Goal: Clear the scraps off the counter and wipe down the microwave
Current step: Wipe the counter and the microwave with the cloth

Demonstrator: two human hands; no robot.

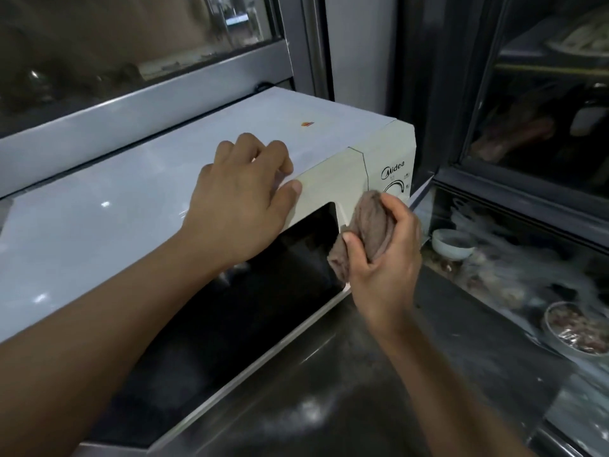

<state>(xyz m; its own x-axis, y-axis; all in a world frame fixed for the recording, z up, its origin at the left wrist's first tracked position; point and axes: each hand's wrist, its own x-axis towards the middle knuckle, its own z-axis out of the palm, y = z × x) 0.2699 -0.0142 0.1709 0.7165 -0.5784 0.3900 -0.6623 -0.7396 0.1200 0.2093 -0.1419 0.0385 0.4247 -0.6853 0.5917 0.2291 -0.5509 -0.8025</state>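
A white microwave [138, 179] with a dark glass door [263, 301] fills the left and middle of the view. My left hand [240, 199] rests on its top front edge, fingers curled on the top and thumb on the door frame. My right hand [385, 258] grips a bunched brown cloth [365, 232] and holds it against the front, between the door window and the control panel [392, 169]. A small orange mark [307, 124] sits on the microwave's top.
The steel counter [346, 390] runs below the microwave. At the right stand a small white bowl [451, 244], crumpled clear plastic wrap [514, 268] and a foil-covered bowl of scraps [573, 328]. A dark glass-door cabinet [527, 110] rises behind them. A window sill lies behind the microwave.
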